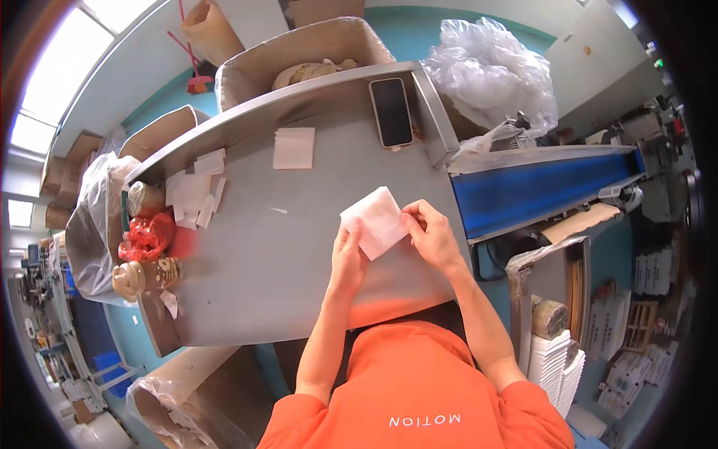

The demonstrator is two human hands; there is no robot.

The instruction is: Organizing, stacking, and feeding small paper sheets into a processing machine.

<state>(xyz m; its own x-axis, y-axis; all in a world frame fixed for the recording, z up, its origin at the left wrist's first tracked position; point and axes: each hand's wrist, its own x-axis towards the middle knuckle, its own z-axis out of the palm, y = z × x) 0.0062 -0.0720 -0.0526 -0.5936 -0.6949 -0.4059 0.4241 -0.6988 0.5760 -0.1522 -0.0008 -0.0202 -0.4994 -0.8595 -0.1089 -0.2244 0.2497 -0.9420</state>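
Observation:
Over the near right part of the metal table, I hold a small stack of square white paper sheets, tilted cornerwise. My left hand grips its left edge, with the thumb lying on top. My right hand pinches the right corner between thumb and bent fingers. What lies under the sheets is hidden. Farther off, a flat white paper stack rests on the table. More white paper pieces lie scattered at the left, and a thin white strip lies between them and my hands.
A dark-screened phone lies by the table's far right corner. At the left end are a red plastic bag, a tape roll and a lidded drink cup. Right of the table runs a blue conveyor belt. A cardboard box stands behind.

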